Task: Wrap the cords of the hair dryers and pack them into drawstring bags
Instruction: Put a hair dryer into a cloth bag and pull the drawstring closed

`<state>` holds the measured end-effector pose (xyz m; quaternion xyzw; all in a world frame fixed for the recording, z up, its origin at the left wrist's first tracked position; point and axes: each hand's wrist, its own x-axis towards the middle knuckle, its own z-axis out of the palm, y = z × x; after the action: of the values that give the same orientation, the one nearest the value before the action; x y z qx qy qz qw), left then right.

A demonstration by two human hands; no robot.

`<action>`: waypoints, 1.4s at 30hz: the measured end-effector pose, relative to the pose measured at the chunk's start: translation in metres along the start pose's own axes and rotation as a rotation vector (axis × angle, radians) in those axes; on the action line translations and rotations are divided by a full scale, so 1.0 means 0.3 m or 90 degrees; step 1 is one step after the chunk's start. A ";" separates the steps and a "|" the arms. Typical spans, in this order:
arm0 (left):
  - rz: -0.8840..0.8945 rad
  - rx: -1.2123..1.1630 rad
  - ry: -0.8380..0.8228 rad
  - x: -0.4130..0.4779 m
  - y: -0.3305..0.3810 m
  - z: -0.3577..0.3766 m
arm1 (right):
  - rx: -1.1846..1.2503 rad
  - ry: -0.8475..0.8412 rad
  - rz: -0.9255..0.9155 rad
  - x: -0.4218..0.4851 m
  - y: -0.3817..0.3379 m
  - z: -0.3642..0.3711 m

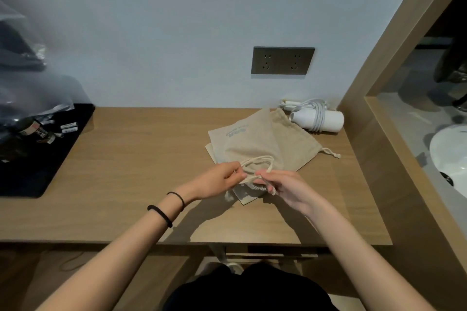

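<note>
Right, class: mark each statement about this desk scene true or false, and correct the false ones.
1. The left hand and right hand pinch the cream drawstring of a beige cloth drawstring bag. True.
2. The white hair dryer has its white cord wrapped round it. True.
3. The hair dryer is inside the bag. False: it lies bare on the wooden desk.
4. A plug sits in the grey wall socket. False: nothing is plugged in.
5. The black hair bands circle the right wrist. False: the left wrist.
</note>
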<state>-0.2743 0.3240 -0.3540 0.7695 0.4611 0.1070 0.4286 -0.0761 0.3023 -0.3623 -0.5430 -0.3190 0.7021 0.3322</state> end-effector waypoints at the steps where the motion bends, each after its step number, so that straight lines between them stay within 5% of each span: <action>1: 0.001 -0.009 -0.022 -0.006 0.003 -0.001 | 0.023 -0.004 0.023 0.003 -0.009 -0.001; 6: -0.015 -0.084 -0.118 -0.037 -0.023 0.009 | -0.048 0.008 0.009 0.022 -0.029 -0.008; 11: -0.075 -0.106 -0.149 -0.058 -0.074 0.044 | -0.370 0.122 -0.155 0.028 -0.014 -0.007; 16: -0.021 0.027 0.150 -0.018 -0.108 -0.006 | -0.543 0.179 -0.352 0.033 -0.014 -0.028; 18: 0.010 0.032 0.194 0.021 -0.064 -0.044 | -0.588 0.164 -0.450 0.026 -0.014 -0.030; 25: 0.010 -0.127 0.049 0.162 0.012 -0.064 | -0.598 0.260 -0.680 0.051 0.045 -0.029; 35: 0.037 -0.162 -0.004 0.155 -0.042 0.014 | -0.490 0.305 -0.707 0.067 0.085 -0.021; 42: 0.034 -0.069 0.075 0.145 -0.028 0.001 | -0.524 0.227 -0.625 0.073 0.074 -0.055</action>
<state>-0.2553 0.3605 -0.3707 0.7497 0.4581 0.1884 0.4388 -0.0669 0.3087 -0.3957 -0.5253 -0.7113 0.1899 0.4268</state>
